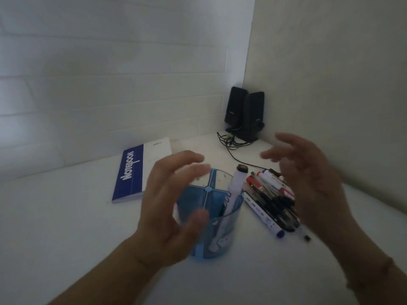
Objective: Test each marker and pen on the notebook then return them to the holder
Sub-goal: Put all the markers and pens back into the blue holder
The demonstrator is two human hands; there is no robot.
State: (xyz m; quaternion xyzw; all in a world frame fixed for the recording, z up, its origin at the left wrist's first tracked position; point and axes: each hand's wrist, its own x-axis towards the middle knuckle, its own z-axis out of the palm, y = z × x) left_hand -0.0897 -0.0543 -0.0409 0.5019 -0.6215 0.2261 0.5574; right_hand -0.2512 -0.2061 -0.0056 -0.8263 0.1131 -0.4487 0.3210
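A: Why did the holder (211, 219) stand so close to the person?

B: I judged it was kept within easy reach. It stood upright on the white worktop (66, 227), one marker (229, 199) leaning inside it, cap end up. The pile of markers and pens (272, 198) lay just beside it on the right, so each could go straight in after testing.

A: And the notebook (141, 170)?

B: One, closed, lying flat behind and left of the holder. No testing could have been under way with the cover shut.

A: The hands?

B: Both held nothing. The left hand (169, 208) hovered before the holder, fingers spread in a loose curve; whether it touched the wall, I couldn't tell, being blurred. The right hand (308, 183) hung above the pile, grip apart.

A: Counts?

B: One holder, one marker inside, one notebook, two speakers (244, 115) in the corner. The pile overlapped too much to count.
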